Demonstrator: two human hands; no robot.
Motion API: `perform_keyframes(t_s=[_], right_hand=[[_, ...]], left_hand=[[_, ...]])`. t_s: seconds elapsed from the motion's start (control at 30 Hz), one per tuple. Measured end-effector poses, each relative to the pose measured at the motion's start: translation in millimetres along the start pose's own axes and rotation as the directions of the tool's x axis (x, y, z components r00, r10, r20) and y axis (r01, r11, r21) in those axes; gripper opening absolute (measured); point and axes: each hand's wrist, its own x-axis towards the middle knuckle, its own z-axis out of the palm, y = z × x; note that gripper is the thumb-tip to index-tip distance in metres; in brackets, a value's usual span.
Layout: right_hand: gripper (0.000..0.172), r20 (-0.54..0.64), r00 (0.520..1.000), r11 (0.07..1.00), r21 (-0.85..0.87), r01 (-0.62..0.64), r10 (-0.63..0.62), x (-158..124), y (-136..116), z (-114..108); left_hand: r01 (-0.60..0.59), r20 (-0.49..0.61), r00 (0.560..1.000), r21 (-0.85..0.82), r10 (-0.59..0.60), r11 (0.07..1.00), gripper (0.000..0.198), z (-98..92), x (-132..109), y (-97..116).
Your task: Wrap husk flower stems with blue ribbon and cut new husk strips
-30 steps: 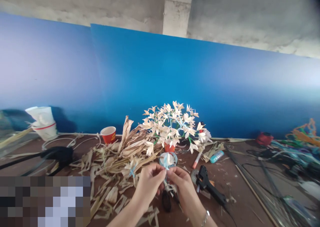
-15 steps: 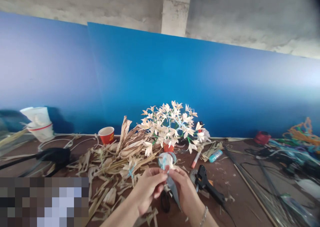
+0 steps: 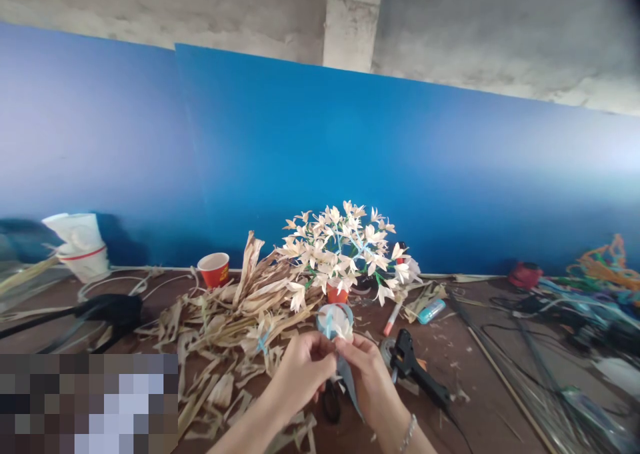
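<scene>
My left hand (image 3: 300, 371) and my right hand (image 3: 367, 374) meet low in the middle, both pinched on a small cream husk flower (image 3: 336, 322) with a pale blue stem. A grey-blue strip of tape (image 3: 349, 384) hangs down from between my fingers. Just behind stands a bouquet of cream husk flowers (image 3: 343, 247) in an orange cup (image 3: 338, 294). A heap of dried corn husks (image 3: 235, 314) lies to the left of my hands.
A black glue gun (image 3: 417, 374) lies right of my hands, black scissors (image 3: 330, 401) under them. A red paper cup (image 3: 215, 269), white cups (image 3: 80, 244), a marker (image 3: 393, 319), a lighter (image 3: 430, 312), wires (image 3: 520, 374) and cords litter the brown table (image 3: 480, 407). A blue panel stands behind.
My hands have dropped slightly with the flower, and a strip of tape now hangs from my fingers. The view has shifted a little to the right.
</scene>
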Motion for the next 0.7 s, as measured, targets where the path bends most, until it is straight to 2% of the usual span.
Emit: perform_keyframes(t_s=[0.1, 0.2, 0.3, 0.4, 0.53, 0.7], right_hand=[[0.009, -0.014, 0.998, 0.998, -0.03, 0.059, -0.06, 2.3, 2.6, 0.0], [0.009, -0.071, 0.992, 0.992, -0.084, 0.095, -0.101, 3.5, 3.2, 2.2], [0.012, -0.071, 0.993, 0.993, -0.083, 0.084, -0.09, 2.6, 1.4, 3.6], [0.011, 0.014, 0.999, 0.998, -0.044, 0.043, -0.043, 0.9, -1.7, 2.2], [0.007, 0.056, 0.998, 1.0, -0.026, 0.006, -0.005, -0.4, -3.7, 0.1], [0.007, 0.031, 0.999, 0.999, 0.025, 0.033, -0.033, -2.0, -3.3, 5.0]], left_hand=[[-0.121, -0.066, 0.989, 0.154, 0.132, 0.981, 0.017, 2.2, -0.5, -4.1], [-0.198, -0.092, 0.971, 0.212, 0.222, 0.957, 0.021, 3.8, -2.2, -2.5], [-0.107, -0.066, 0.991, 0.084, 0.113, 0.991, 0.02, 4.0, -2.8, 2.3], [0.02, 0.007, 1.0, -0.116, -0.019, 0.993, 0.019, 2.3, -2.7, 5.9], [0.048, 0.091, 0.996, -0.257, -0.025, 0.965, 0.017, 0.4, -4.6, 8.3], [0.032, 0.096, 0.995, -0.232, -0.01, 0.972, 0.016, 1.4, -8.0, 12.4]])
